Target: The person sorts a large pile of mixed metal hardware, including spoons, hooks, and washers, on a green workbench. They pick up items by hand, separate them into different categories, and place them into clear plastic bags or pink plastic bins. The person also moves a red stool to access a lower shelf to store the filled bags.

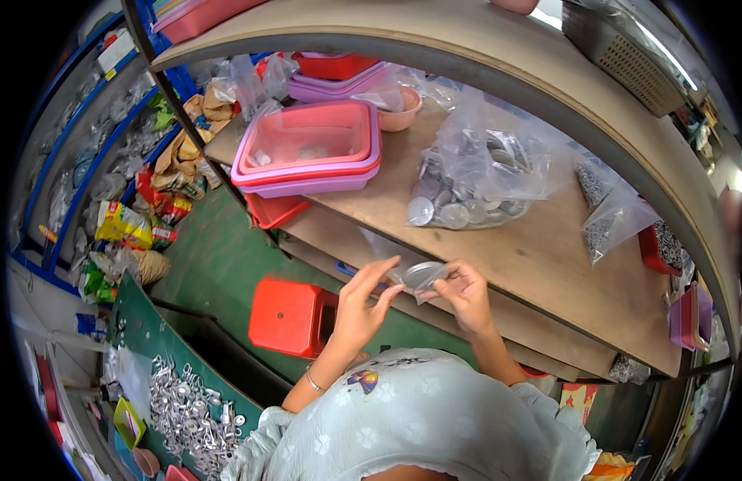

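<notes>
In front of my body, over the shelf's near edge, my right hand (465, 295) pinches a small clear plastic bag with round silvery metal discs (424, 276) in it. My left hand (361, 303) is beside it, its index finger and thumb apart and pointing at the bag. The thumb tip is close to the plastic; whether it touches I cannot tell. Beyond both hands, a large clear bag (499, 164) lies on the wooden shelf (467, 255), with many similar loose discs (453, 215) spilling at its mouth.
Stacked pink and purple trays (307, 152) stand on the shelf's left. Bags of small metal parts (599, 228) lie to the right. A red stool (291, 317) is on the green floor. Lower left, a green table (138, 321) bears a heap of metal pieces (190, 413). An upper shelf (435, 40) overhangs.
</notes>
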A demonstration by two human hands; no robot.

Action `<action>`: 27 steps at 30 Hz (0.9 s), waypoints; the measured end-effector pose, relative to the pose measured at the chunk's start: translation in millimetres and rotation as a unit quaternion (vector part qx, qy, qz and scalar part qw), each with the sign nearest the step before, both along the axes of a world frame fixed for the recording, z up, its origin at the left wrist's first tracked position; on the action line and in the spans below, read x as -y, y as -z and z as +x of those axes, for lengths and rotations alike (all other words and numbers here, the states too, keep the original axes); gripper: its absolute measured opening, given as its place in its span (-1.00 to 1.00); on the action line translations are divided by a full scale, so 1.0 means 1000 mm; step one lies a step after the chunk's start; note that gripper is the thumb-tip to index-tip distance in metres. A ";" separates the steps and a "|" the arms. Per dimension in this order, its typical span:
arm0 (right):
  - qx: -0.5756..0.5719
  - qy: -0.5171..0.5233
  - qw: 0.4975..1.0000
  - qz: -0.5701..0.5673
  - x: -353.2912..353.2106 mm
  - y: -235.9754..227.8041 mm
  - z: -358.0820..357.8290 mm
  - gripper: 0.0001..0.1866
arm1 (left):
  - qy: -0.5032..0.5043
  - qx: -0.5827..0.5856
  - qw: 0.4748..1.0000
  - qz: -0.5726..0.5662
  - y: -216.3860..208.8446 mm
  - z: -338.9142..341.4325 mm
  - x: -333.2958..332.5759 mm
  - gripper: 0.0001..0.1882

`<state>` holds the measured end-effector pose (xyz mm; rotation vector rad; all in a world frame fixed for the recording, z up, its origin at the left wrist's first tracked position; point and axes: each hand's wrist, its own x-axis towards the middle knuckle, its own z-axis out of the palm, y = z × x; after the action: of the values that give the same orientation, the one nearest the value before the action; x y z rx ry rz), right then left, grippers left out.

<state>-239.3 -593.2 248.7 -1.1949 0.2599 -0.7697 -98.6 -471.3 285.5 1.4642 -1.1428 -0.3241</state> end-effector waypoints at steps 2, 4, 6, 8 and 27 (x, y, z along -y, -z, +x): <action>0.011 0.101 0.994 -0.035 0.024 -0.012 -0.011 -0.87 | -0.019 -0.026 0.999 0.022 0.008 0.002 -0.003 -0.58; -0.019 0.233 0.968 -0.093 0.053 -0.040 -0.021 -0.85 | -0.032 -0.038 0.998 0.046 0.017 0.006 -0.007 -0.55; -0.048 0.365 0.915 -0.167 0.091 -0.065 -0.023 -0.86 | -0.031 -0.029 0.997 0.062 0.024 0.007 -0.011 -0.56; -0.052 0.397 0.885 -0.236 0.142 -0.083 -0.025 -0.86 | -0.024 -0.029 0.997 0.069 0.024 0.005 -0.013 -0.58; -0.049 0.320 0.944 -0.066 0.333 -0.080 -0.049 -0.84 | -0.031 -0.065 0.994 0.078 0.042 -0.011 -0.024 -0.63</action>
<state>-287.9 -925.8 329.1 -1.2874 0.7104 -1.3094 -109.1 -447.4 243.3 1.5866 -0.9830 -0.4674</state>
